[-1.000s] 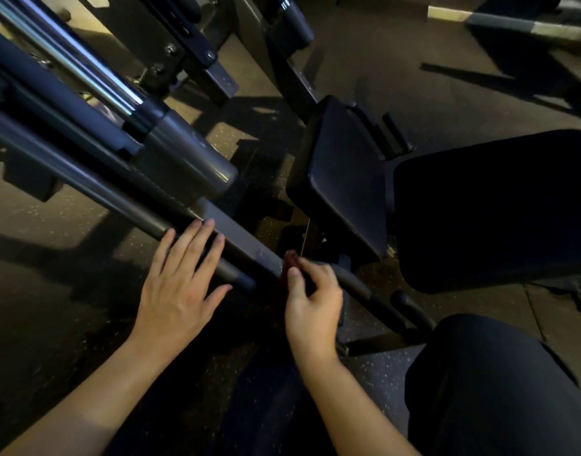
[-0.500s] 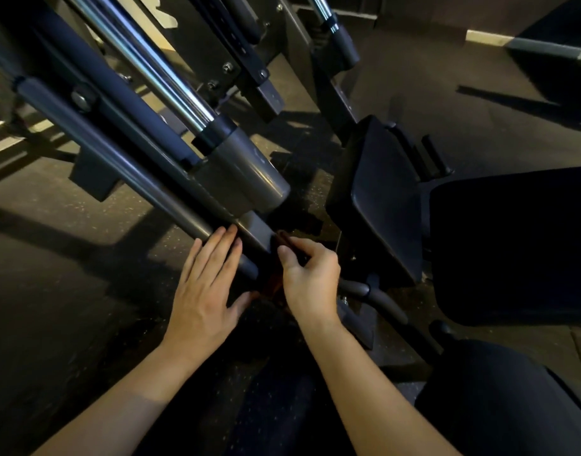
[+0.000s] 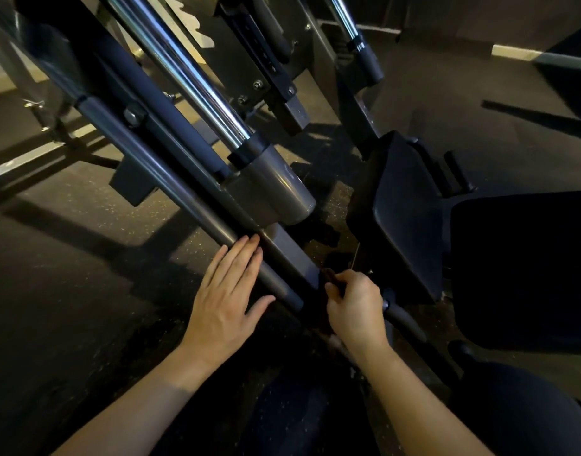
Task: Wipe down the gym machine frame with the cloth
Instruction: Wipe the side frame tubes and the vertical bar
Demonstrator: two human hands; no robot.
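Note:
The gym machine frame (image 3: pixel 170 179) is a set of grey steel tubes and a chrome rod slanting from top left down to the centre. My left hand (image 3: pixel 228 301) rests flat with straight fingers on the lower grey tube. My right hand (image 3: pixel 355 304) has its fingers curled, pinching a dark reddish cloth (image 3: pixel 330 278) against the lower end of the flat frame rail. Most of the cloth is hidden in shadow under the hand.
A black seat pad (image 3: pixel 404 218) stands right of the frame, with a larger black pad (image 3: pixel 526 268) beyond it. A black handle (image 3: pixel 404 319) sticks out beside my right hand. Dark speckled rubber floor (image 3: pixel 68 274) lies to the left. My dark trouser leg (image 3: pixel 513 409) fills the lower right.
The view has tilted up, showing more of the frame. My right hand with the cloth has shifted a little along the rail; my left hand stays flat on the tube.

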